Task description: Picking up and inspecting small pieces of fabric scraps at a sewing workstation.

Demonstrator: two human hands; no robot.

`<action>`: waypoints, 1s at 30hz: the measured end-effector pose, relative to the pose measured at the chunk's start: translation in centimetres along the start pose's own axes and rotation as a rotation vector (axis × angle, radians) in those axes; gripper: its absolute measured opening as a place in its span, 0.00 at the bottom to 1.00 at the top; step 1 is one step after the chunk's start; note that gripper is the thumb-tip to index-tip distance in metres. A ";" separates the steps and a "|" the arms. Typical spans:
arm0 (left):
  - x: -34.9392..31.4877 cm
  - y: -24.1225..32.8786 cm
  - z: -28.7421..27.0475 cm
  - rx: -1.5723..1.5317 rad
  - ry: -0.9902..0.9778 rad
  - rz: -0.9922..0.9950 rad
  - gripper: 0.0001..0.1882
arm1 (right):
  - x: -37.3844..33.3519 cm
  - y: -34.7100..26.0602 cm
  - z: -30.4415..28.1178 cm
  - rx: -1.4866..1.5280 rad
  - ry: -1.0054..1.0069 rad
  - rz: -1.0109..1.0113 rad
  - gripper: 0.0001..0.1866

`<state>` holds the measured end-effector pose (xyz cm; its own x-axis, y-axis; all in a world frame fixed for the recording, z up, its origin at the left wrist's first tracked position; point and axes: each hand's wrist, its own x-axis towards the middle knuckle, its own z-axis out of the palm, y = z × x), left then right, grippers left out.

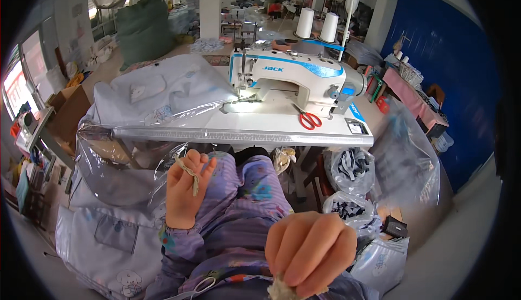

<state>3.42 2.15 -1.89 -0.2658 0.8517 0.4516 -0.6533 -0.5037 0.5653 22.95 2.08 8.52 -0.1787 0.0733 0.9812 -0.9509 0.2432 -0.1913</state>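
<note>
My left hand (183, 194) is raised over my lap, palm up with its fingers part curled. A thin cream cord (188, 171) lies across those fingers and is held there. Closer to the camera, my right hand (312, 246) pinches a pale, ragged wad (283, 290) whose kind I cannot make out; the lower edge of the picture cuts it off. Beyond both hands stands a white and blue sewing machine (293, 75), its lamp lit at the needle. Left of the needle, pale grey printed fabric (157, 91) with clear plastic film (122, 164) spreads over the table and hangs down.
Red-handled scissors (310, 121) lie on the white machine table (271, 116). Two white thread cones (305, 23) stand behind the machine. At right are clear bags of dark and light cloth (350, 170). More grey printed fabric (116, 246) is piled at my left.
</note>
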 end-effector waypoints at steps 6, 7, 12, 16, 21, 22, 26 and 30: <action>-0.1 -0.1 -0.6 0.002 -0.043 0.024 0.08 | -0.7 -0.3 0.9 0.110 0.132 -0.139 0.08; 0.0 -0.2 -0.5 0.001 -0.046 0.018 0.08 | -0.7 0.0 1.9 0.105 0.135 -0.141 0.08; 0.0 -0.1 -0.5 -0.005 -0.035 0.016 0.09 | 0.8 -0.3 -0.3 0.184 -0.090 -0.049 0.09; 0.0 -0.2 -0.5 0.010 -0.040 0.006 0.09 | 1.0 -0.6 0.1 0.104 -0.076 -0.086 0.07; 0.0 -0.2 -0.4 0.026 -0.052 0.010 0.10 | 1.0 -1.3 1.5 -0.123 0.037 -0.128 0.04; 0.1 -0.2 -0.4 0.027 -0.052 0.009 0.10 | 1.1 -1.4 1.5 -0.122 0.038 -0.129 0.04; 0.0 -0.1 -0.7 0.016 -0.058 0.014 0.10 | 0.7 -0.7 0.9 -0.101 0.038 -0.097 0.04; 0.3 -0.4 -0.6 -0.015 -0.053 -0.003 0.11 | -1.0 0.1 -0.7 -0.065 0.101 0.000 0.06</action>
<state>3.17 2.75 -2.42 -0.2261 0.8441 0.4862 -0.6649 -0.4985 0.5562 23.23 2.72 7.52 -0.1493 0.1692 0.9742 -0.9321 0.3048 -0.1958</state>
